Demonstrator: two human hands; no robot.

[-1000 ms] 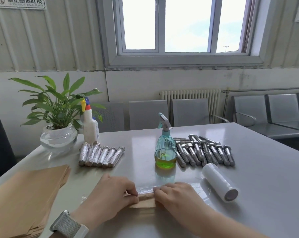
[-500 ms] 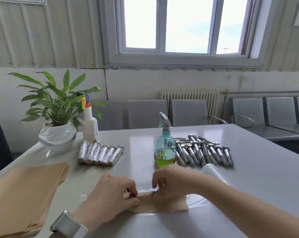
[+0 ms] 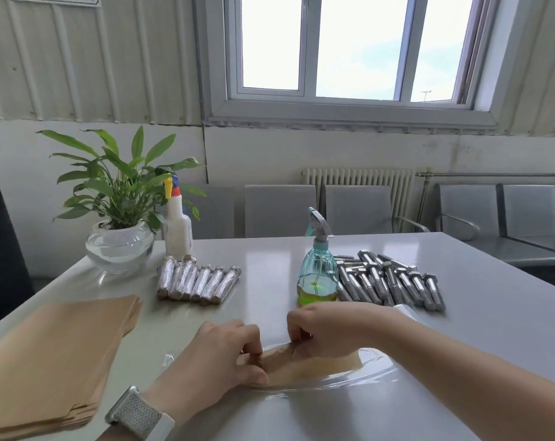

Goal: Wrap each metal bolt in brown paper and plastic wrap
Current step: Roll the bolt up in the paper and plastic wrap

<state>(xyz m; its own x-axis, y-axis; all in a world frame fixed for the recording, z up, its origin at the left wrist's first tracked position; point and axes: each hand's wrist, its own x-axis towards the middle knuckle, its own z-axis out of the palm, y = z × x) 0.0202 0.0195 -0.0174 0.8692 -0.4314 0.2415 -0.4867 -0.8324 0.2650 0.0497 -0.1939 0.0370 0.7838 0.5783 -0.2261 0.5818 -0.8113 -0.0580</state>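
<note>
A brown paper sheet (image 3: pixel 314 367) rolled around a bolt lies on clear plastic wrap (image 3: pixel 374 369) at the table's near middle; the bolt itself is hidden. My left hand (image 3: pixel 218 354) pinches the roll's left end. My right hand (image 3: pixel 327 332) grips the roll from above on its right. Several bare metal bolts (image 3: pixel 394 283) lie piled behind the right hand. Several wrapped bolts (image 3: pixel 198 281) lie in a row at the left. A stack of brown paper (image 3: pixel 53 358) sits at the near left. The plastic wrap roll (image 3: pixel 405 311) is mostly hidden behind my right forearm.
A teal spray bottle (image 3: pixel 317 272) with green liquid stands just behind my hands. A white bottle (image 3: pixel 177 230) and a potted plant in a glass bowl (image 3: pixel 120 246) stand at the back left. Grey chairs (image 3: pixel 279 210) line the table's far side.
My right hand rose from lying flat on the roll and now grips it from above. The paper sheet shows more to the right. The view shifted slightly right.
</note>
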